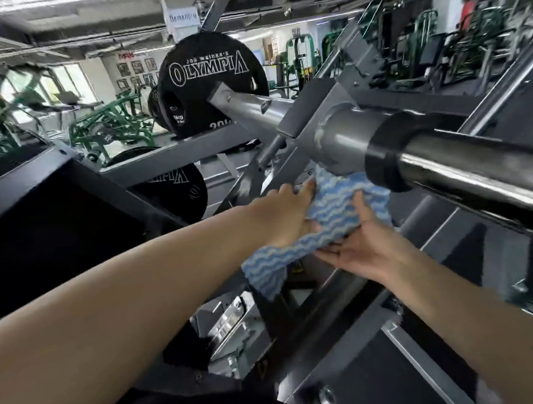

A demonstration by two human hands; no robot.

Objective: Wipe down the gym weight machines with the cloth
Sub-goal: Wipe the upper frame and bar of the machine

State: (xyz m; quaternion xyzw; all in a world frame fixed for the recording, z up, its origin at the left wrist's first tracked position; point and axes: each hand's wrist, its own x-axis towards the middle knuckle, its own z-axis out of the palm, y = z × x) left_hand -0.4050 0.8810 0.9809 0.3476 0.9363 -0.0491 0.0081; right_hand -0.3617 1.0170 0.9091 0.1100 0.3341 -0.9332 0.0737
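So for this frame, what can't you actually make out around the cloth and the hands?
Head view only:
- Surface under the cloth: covered by the cloth itself, so whether it is clean cannot be told.
- Left hand fingertips: tucked into the cloth.
- Right hand: palm side faces away.
- Chrome bar: cut off by the right edge.
- Weight plate lower number: partly hidden by the grey frame.
- Background machines: blurred.

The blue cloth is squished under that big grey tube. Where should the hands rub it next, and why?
Probably slide the cloth up and around the grey sleeve just above it. Both the left hand and the right hand already hold the cloth against the frame right below that sleeve, so it looks like the nearest surface not yet covered.
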